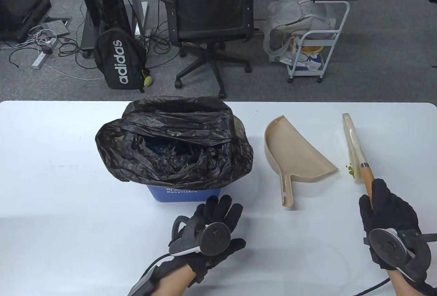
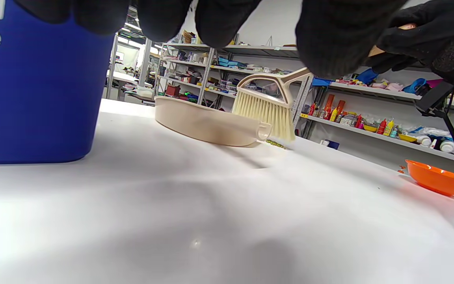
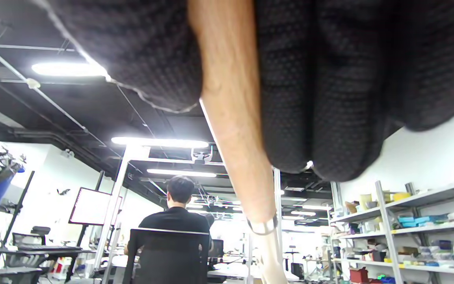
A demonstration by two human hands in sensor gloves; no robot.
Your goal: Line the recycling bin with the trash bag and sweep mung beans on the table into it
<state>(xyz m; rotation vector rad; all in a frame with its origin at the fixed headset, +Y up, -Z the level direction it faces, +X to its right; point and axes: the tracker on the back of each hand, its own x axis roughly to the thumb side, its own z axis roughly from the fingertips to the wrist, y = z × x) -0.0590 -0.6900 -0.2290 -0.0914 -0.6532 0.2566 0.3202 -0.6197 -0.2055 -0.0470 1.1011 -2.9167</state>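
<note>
Two hands work at the table (image 1: pixel 51 173), read from left to right. Bin (image 1: pixel 181 195): blue, lined with the black bag (image 1: pixel 177 139), whose rim drapes loosely over the edge. Your left hand (image 1: pixel 208 231) hovers just in front of the bin, fingers relaxed and holding nothing. Dustpan (image 1: pixel 293 152): lies flat and untouched, between the bin and the brush (image 1: pixel 355 149). Beans (image 1: pixel 350 169): a small green cluster lies just beside the bristles, near the dustpan's right corner. Your right hand (image 1: pixel 389 214) has its grip wrapped round the brush's wooden handle.

Risks, as judged from this layout: with the dustpan unheld, a sweep toward it could push it away or send beans past its lip; steady it with your left hand. A hard stroke could scatter the beans across the table. The loose bag could slip into the bin when you tip the dustpan over it.
</note>
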